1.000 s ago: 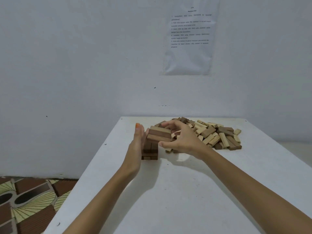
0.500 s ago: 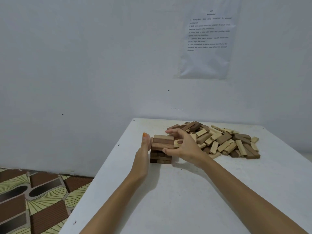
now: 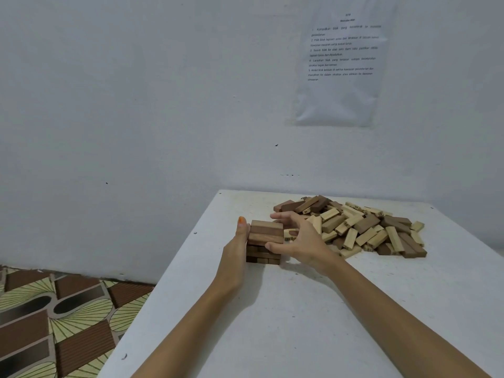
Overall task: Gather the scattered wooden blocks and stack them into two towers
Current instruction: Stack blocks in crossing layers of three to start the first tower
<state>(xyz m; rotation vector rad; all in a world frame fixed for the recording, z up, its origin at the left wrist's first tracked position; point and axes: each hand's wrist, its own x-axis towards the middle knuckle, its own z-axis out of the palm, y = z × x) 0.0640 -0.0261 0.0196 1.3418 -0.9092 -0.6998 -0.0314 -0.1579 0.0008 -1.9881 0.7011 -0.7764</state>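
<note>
A short tower (image 3: 266,236) of dark brown blocks stands upright on the bench (image 3: 300,323), its layers crossed. At its 3 o'clock lies a loose pile (image 3: 362,227) of pale and dark blocks.

One tower (image 3: 266,238) of dark blocks at frame centre, three blocks across its top layer. One loose heap (image 3: 362,227) right of centre, dozens of blocks, too many to count. Two hands: left hand (image 3: 236,251), right hand (image 3: 303,241). One table (image 3: 300,323). One printed sheet (image 3: 341,77), upper right.
</note>
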